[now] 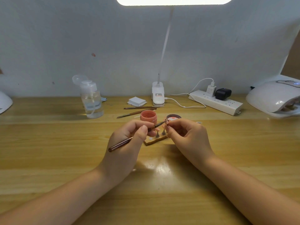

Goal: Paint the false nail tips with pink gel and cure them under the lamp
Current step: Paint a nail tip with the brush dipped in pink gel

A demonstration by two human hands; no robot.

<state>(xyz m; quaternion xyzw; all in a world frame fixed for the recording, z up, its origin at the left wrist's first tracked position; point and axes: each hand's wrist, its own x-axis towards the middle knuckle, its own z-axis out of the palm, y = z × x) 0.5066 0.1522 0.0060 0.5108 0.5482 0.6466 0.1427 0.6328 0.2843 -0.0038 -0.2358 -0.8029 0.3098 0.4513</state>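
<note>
Table (pixel 48 143) carries curing lamp (pixel 272 98) at right edge, power strip (pixel 215 103), pump bottle (pixel 92 99) left of centre. Mid-frame: open pink gel jar (pixel 148 116). Left hand (pixel 128 140) grips brush (pixel 121 144); right hand (pixel 188 135) pinches nail tip (pixel 166 121) at bristles, above holder (pixel 155 139).

No legible text or labels

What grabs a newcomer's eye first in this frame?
The two hands at table centre: the left hand grips a brown brush whose tip meets a small nail tip pinched by the right hand. Just behind them stands an open pink gel jar, with its lid lying to the right. Next comes the glaring desk lamp head at top centre, and the white curing lamp at the far right edge.
</note>
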